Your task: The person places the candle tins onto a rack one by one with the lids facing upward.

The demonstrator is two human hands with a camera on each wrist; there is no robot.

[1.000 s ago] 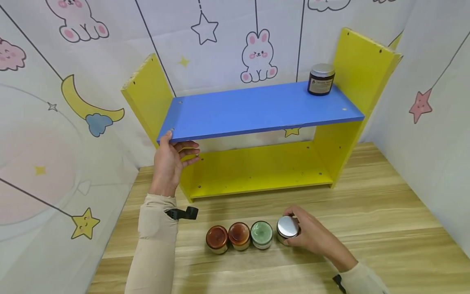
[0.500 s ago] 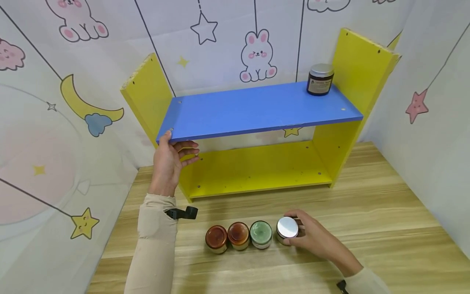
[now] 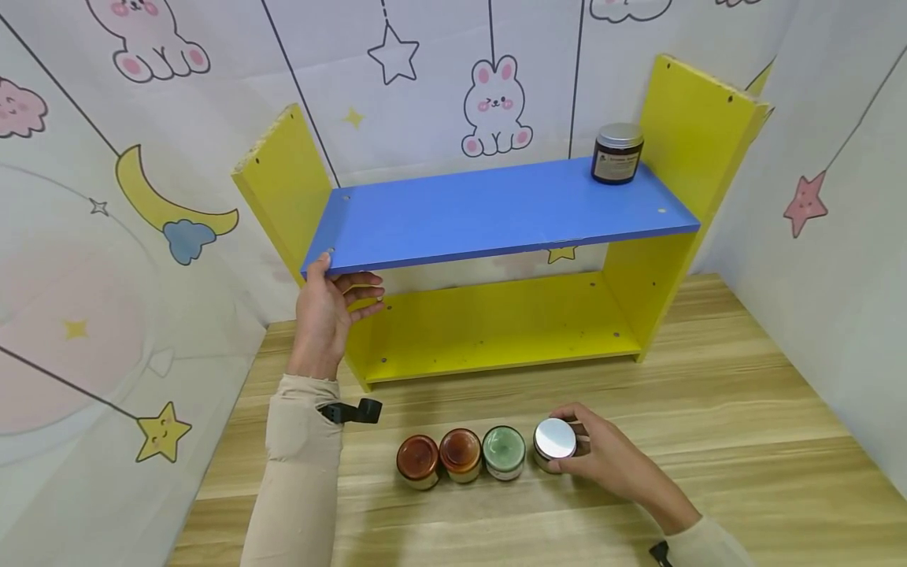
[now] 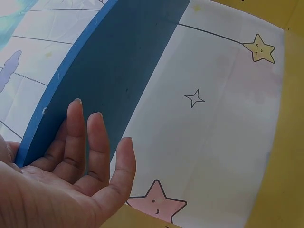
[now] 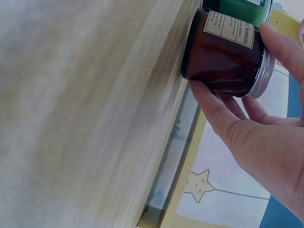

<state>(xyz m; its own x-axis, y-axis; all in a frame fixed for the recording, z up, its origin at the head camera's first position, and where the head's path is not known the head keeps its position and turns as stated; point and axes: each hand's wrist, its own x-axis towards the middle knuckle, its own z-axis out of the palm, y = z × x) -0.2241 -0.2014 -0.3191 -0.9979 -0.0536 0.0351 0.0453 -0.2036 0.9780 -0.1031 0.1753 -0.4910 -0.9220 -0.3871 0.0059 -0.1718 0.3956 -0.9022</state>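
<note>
My left hand [image 3: 324, 315] grips the front left corner of the blue shelf board [image 3: 496, 209], thumb on its top and the other fingers below. In the left wrist view, several fingers spread beneath the board's underside [image 4: 128, 61]. My right hand [image 3: 602, 453] holds a candle jar [image 3: 555, 442] with a shiny silver lid. The right wrist view shows its dark amber glass and cream label [image 5: 225, 52], the jar upright with its base at the wood table. Left of it stand a green jar [image 3: 504, 450] and two reddish-brown jars, the nearer [image 3: 461, 453] and the farther [image 3: 418, 459].
Another dark jar [image 3: 617, 157] with a silver lid stands at the right end of the blue board. Yellow side panels [image 3: 697, 134] rise at both ends, and a yellow lower shelf [image 3: 496, 327] lies beneath. Cartoon-printed fabric [image 3: 432, 118] hangs around the wooden table [image 3: 751, 409].
My right hand has shifted very slightly around the silver-lidded candle jar, which stays in place. My left hand keeps its grip on the blue shelf board.
</note>
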